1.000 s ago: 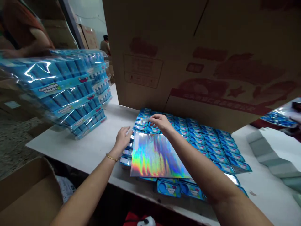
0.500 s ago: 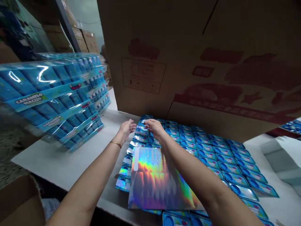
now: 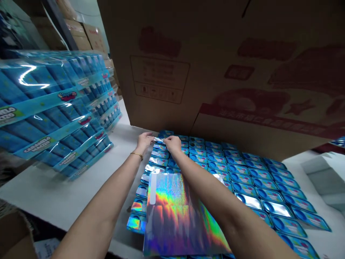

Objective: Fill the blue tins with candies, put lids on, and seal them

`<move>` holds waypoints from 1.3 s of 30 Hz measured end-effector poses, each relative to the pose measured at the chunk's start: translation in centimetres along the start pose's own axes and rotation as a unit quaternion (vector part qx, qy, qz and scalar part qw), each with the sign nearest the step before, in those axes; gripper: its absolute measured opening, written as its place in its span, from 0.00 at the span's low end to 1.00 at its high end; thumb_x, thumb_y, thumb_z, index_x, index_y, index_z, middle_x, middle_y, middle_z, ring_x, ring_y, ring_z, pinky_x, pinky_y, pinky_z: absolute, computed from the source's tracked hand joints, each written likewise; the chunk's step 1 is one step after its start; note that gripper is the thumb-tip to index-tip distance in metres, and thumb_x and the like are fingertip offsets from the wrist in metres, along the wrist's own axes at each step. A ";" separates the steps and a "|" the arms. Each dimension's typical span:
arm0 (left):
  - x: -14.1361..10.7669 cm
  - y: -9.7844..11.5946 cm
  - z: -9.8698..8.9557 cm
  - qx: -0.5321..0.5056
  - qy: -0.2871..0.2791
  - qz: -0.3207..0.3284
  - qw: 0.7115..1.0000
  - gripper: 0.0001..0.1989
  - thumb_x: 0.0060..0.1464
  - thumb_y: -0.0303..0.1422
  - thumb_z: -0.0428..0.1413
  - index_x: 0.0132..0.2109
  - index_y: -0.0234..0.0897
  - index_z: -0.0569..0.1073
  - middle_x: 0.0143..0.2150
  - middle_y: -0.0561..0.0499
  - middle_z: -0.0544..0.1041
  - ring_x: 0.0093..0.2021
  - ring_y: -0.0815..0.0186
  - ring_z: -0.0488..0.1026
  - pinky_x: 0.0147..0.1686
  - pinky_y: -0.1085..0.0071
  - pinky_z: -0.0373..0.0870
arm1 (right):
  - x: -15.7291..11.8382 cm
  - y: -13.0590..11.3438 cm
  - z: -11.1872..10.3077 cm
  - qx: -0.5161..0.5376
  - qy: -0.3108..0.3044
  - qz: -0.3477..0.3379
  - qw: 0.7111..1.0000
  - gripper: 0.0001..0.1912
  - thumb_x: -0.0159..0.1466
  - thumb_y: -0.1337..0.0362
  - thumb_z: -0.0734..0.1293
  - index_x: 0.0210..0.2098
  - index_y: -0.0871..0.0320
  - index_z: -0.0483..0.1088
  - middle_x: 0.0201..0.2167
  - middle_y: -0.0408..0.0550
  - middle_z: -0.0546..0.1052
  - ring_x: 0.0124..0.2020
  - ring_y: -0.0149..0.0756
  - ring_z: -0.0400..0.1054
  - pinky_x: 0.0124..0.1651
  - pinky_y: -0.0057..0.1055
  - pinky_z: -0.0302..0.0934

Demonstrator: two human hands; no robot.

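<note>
A small shiny strip point(image 3: 159, 139), whitish and see-through or silvery, stretches between my two hands over the far left of the blue packs. My left hand point(image 3: 145, 141) pinches its left end, and a gold bangle circles that wrist. On the other end, my right hand point(image 3: 173, 144) has its fingers closed. Beneath and around the hands, flat blue packs point(image 3: 241, 169) lie in close rows. A holographic silver sheet point(image 3: 172, 219) with a white strip on its left edge rests over the nearer packs, partly behind my right forearm.
A large cardboard box point(image 3: 161, 111) stands behind the packs. Film-wrapped blue display boxes point(image 3: 54, 111) are stacked at left on the white table point(image 3: 88, 187). An open carton point(image 3: 14, 233) sits low at left; a pale grey object point(image 3: 323, 176) is at right.
My left hand has gone from spread fingers to a pinch, and the strip now spans both hands. My view has shifted slightly, bringing the sheet lower in the picture.
</note>
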State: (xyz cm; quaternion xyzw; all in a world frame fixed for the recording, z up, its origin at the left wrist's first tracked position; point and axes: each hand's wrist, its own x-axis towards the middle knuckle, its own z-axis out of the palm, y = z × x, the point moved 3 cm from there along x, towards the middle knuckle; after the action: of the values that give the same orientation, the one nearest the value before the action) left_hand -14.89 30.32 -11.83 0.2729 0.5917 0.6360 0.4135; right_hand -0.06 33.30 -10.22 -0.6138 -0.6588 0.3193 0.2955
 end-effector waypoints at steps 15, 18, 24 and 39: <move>1.8 -3.2 -1.3 0.112 0.006 0.019 0.993 0.16 0.28 0.20 0.62 0.31 0.33 0.72 0.22 0.52 0.72 0.26 0.66 0.70 0.30 0.71 0.64 | -0.1 -1.5 -0.5 -0.260 -0.001 -0.102 0.960 0.12 0.57 0.68 0.61 0.39 0.60 0.73 0.36 0.58 0.75 0.39 0.45 0.69 0.40 0.34 0.57; 0.4 -1.4 -2.5 0.135 0.027 0.037 0.990 0.10 0.30 0.22 0.62 0.26 0.35 0.73 0.23 0.51 0.73 0.30 0.65 0.70 0.32 0.72 0.63 | -0.2 -1.5 -3.5 -0.253 0.013 -0.167 0.953 0.15 0.59 0.69 0.58 0.39 0.57 0.74 0.40 0.54 0.74 0.41 0.42 0.68 0.41 0.32 0.57; -8.5 2.8 -2.8 0.196 -0.243 0.028 0.950 0.15 0.45 0.42 0.56 0.30 0.33 0.77 0.28 0.47 0.75 0.29 0.65 0.68 0.27 0.73 0.61 | -5.2 -1.1 -9.6 -0.128 -0.111 -0.320 0.932 0.11 0.59 0.67 0.61 0.37 0.56 0.75 0.35 0.47 0.74 0.37 0.33 0.68 0.40 0.27 0.58; -15.1 1.8 -3.2 0.071 -0.233 -0.037 0.969 0.15 0.35 0.29 0.62 0.33 0.32 0.69 0.21 0.57 0.69 0.21 0.75 0.65 0.25 0.76 0.59 | -15.6 -0.1 -4.1 -0.289 -0.058 -0.508 0.810 0.10 0.63 0.69 0.58 0.36 0.60 0.72 0.31 0.50 0.73 0.32 0.35 0.63 0.35 0.30 0.53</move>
State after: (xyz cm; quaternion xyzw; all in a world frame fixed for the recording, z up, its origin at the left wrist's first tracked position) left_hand -10.22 15.94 -8.38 0.4199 0.5325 0.4954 0.5428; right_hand 4.18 18.01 -7.52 -0.2294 -0.9543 -0.0462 0.1859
